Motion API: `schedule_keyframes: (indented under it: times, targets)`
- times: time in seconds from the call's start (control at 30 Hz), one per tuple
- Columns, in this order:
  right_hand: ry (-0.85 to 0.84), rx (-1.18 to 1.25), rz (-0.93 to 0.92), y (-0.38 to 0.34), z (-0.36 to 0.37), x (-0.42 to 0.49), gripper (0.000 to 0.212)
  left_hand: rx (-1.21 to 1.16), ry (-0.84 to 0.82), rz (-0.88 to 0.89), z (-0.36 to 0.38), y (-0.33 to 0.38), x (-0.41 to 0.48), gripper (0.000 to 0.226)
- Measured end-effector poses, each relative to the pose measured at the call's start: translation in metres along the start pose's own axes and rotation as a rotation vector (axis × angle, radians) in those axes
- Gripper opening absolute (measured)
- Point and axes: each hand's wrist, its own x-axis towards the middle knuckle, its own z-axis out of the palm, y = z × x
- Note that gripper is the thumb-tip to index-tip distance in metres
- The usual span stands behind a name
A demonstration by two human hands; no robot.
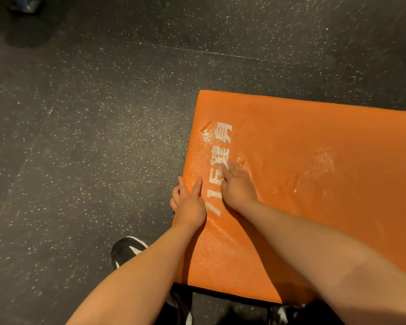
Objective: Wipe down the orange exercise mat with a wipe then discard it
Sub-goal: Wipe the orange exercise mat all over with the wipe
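The orange exercise mat [314, 207] lies on the dark floor and runs off the right edge of the view, with worn white lettering along its left end. My right hand [238, 184] presses a small white wipe [222, 161] flat onto the mat over the lettering; only a bit of the wipe shows past the fingertips. My left hand [188, 200] rests on the mat's left edge, thumb on top and fingers curled over the side. Wet, shiny patches show on the mat around my right hand and further right.
Dark speckled rubber floor [92, 137] surrounds the mat on the left and beyond it. My black-and-white shoe [127, 250] stands on the floor beside the mat's near left corner. A dim object [24, 5] sits at the far top left.
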Motion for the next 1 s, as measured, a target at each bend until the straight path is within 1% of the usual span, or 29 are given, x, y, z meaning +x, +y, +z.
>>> schedule_keyframes:
  times: [0.07,0.13,0.17,0.2,0.3,0.37,0.4,0.43,0.53,0.57,0.6,0.63,0.73,0.8,0.87,0.93,1.0]
  targets:
    - [0.02,-0.009,0.129,0.003,-0.007,0.005,0.058,-0.005,-0.007,-0.007,-0.001,0.0,0.0,0.06]
    - [0.031,0.019,0.149,-0.006,-0.002,0.0,0.058,-0.02,-0.012,-0.017,0.0,0.0,0.002,0.06]
    - [0.02,0.054,0.103,-0.012,0.003,-0.006,0.057,-0.037,-0.013,-0.027,0.001,0.0,0.002,0.06]
    - [-0.01,0.087,0.018,-0.019,0.009,-0.012,0.056,-0.059,-0.012,-0.038,0.001,0.0,0.003,0.06]
    - [-0.175,0.055,-0.244,-0.025,0.02,-0.029,0.056,-0.115,-0.018,-0.06,0.0,0.0,0.002,0.059]
    - [-0.198,-0.018,-0.323,-0.015,0.016,-0.023,0.056,-0.144,-0.022,-0.072,-0.002,0.0,0.002,0.059]
    - [-0.178,-0.059,-0.32,-0.009,0.013,-0.017,0.056,-0.171,-0.025,-0.084,-0.004,0.0,0.002,0.059]
    - [-0.146,-0.081,-0.264,-0.005,0.011,-0.011,0.057,-0.202,-0.026,-0.096,-0.006,0.0,0.002,0.06]
    - [-0.01,0.002,0.119,0.0,0.002,0.003,0.062,-0.256,-0.031,-0.117,-0.011,0.002,0.003,0.062]
    - [0.012,0.025,0.191,-0.004,0.001,0.003,0.063,-0.258,-0.03,-0.126,-0.013,0.004,0.004,0.062]
    - [0.015,0.04,0.198,-0.01,0.004,0.002,0.065,-0.257,-0.028,-0.137,-0.014,0.006,0.005,0.063]
    - [-0.006,0.053,0.147,-0.017,0.008,-0.001,0.065,-0.26,-0.024,-0.15,-0.015,0.007,0.007,0.063]
    - [-0.127,0.062,-0.134,-0.035,0.018,-0.008,0.064,-0.295,0.003,-0.174,-0.019,0.008,0.014,0.059]
    - [-0.149,0.027,-0.22,-0.031,0.019,-0.002,0.061,-0.278,0.02,-0.156,-0.022,0.007,0.021,0.056]
    - [-0.092,0.009,-0.183,-0.02,0.014,0.012,0.059,-0.268,0.013,-0.128,-0.026,0.008,0.029,0.057]
    - [-0.006,0.033,-0.012,-0.009,0.003,0.028,0.061,-0.286,0.0,-0.126,-0.029,0.011,0.036,0.056]
    - [0.041,0.074,0.146,-0.007,-0.003,0.044,0.063,-0.301,0.007,-0.141,-0.031,0.013,0.044,0.054]
